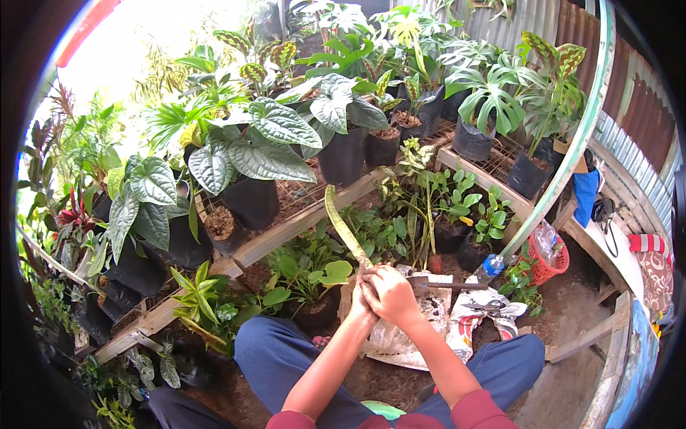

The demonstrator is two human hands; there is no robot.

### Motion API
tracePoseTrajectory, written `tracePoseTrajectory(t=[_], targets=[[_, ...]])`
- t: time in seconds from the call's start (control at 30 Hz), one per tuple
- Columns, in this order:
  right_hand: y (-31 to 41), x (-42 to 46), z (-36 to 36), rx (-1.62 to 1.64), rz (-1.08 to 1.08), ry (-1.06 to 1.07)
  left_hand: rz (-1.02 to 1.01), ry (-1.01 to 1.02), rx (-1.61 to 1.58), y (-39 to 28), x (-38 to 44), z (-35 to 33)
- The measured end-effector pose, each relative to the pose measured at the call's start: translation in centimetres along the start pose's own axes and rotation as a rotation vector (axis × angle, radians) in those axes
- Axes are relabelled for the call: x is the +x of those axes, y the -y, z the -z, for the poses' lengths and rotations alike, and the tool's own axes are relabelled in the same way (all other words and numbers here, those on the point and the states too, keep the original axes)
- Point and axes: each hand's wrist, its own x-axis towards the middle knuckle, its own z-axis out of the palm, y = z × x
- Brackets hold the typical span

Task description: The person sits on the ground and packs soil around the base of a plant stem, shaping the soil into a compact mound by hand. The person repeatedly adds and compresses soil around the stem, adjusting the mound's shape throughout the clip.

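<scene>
My left hand (362,300) and my right hand (388,292) come together in front of my knees, closed around the lower end of a long, narrow mottled green plant leaf (343,228). The leaf rises from between the fingers, curving up and to the left. What the palms cover at its base is hidden. Below the hands lies a soil-stained plastic sack (434,311) on the ground. A tool with a dark handle (466,286) rests across the sack, right of my hands. Scissors or pruners (485,307) lie on a crumpled printed bag (477,322).
Potted plants in black bags (249,201) stand on a wood-framed mesh bench (305,222) ahead and left. To the right are a plastic water bottle (490,266), a red plastic basket (557,261) and a curved pale green pole (576,161). Another person's dark-clothed leg (182,410) shows at lower left.
</scene>
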Motion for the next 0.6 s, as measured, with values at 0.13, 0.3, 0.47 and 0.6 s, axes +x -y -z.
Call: tracePoseTrajectory(t=[0.13,0.3,0.47,0.6], targets=[[1.7,0.6,2.4,0.006,-0.106,-0.085,-0.030,0.012,0.075,1.6,-1.0,-1.0],[2.2,0.3,3.8,0.090,-0.056,-0.146,-0.042,0.033,0.114,1.9,-1.3,-1.4],[0.7,0.3,2.0,0.023,-0.083,-0.248,-0.023,0.055,0.132,-0.3,0.5,-1.1],[-2.4,-0.7,-2.0,0.033,-0.112,0.156,0.027,0.215,-0.029,-1.8,2.4,2.3]])
